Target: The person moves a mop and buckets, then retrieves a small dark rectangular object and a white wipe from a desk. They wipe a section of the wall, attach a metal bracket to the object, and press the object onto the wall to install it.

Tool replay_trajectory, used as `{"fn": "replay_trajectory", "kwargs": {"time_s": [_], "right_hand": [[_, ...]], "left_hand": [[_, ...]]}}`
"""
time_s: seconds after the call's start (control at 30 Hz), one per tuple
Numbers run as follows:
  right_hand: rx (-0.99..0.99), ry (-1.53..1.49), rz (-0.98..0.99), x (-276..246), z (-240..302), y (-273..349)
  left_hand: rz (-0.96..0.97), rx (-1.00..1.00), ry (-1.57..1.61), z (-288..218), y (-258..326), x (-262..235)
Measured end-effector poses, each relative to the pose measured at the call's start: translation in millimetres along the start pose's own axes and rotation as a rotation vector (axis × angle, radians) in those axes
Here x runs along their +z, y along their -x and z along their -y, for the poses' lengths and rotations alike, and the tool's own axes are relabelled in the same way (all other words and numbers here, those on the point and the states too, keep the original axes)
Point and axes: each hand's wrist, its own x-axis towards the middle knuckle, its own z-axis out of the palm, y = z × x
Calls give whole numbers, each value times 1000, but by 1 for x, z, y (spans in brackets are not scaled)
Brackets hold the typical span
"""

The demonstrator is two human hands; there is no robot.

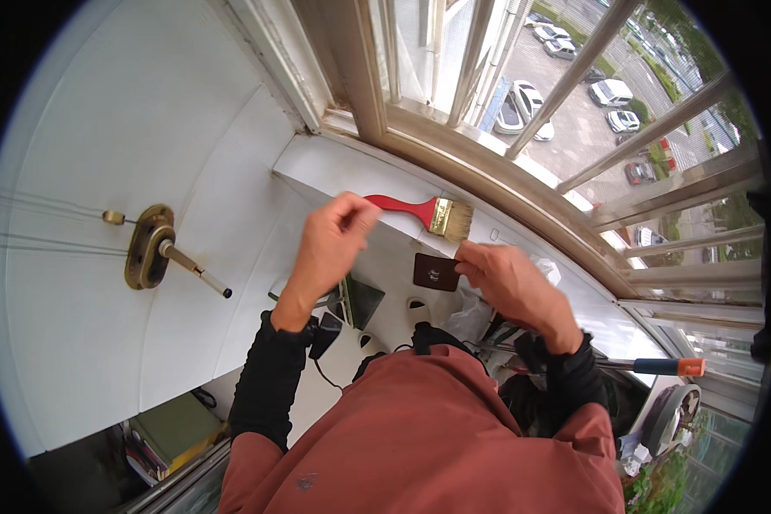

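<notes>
My right hand (510,283) pinches a flat, dark brown rectangular piece (435,271), like a card or small pouch with a pale mark on it, by its right edge. Raised to the left of it is my left hand (330,244), fingers curled and thumb bent in; what they hold, if anything, I cannot make out. A paintbrush (415,208) with a red handle, brass-coloured ferrule and tan bristles lies along the white window sill (317,167). Its handle end meets the outline of my left hand, and I cannot tell whether they touch.
Metal bars (574,77) cross the window beyond the sill. On the left, a white door (77,128) has a protruding brass handle (193,264). A blue-and-orange tool grip (668,367) sticks out at the right. Below are a clear plastic bag (469,317) and a dark green box (364,301).
</notes>
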Motion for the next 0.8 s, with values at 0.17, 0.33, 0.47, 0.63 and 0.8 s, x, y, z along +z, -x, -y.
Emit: {"fn": "replay_trajectory", "kwargs": {"time_s": [0.17,0.33,0.47,0.63,0.8], "right_hand": [[-174,218,200,-31,32,-36],[-265,339,311,-39,66,-58],[-253,344,370,-34,83,-68],[-265,345,434,-28,96,-75],[-265,345,393,-24,104,-75]], "left_hand": [[156,110,-188,-62,24,0],[174,81,-206,-70,43,-13],[159,61,-187,-68,56,-21],[121,20,-160,-69,67,-25],[120,4,-177,-69,75,-29]]}}
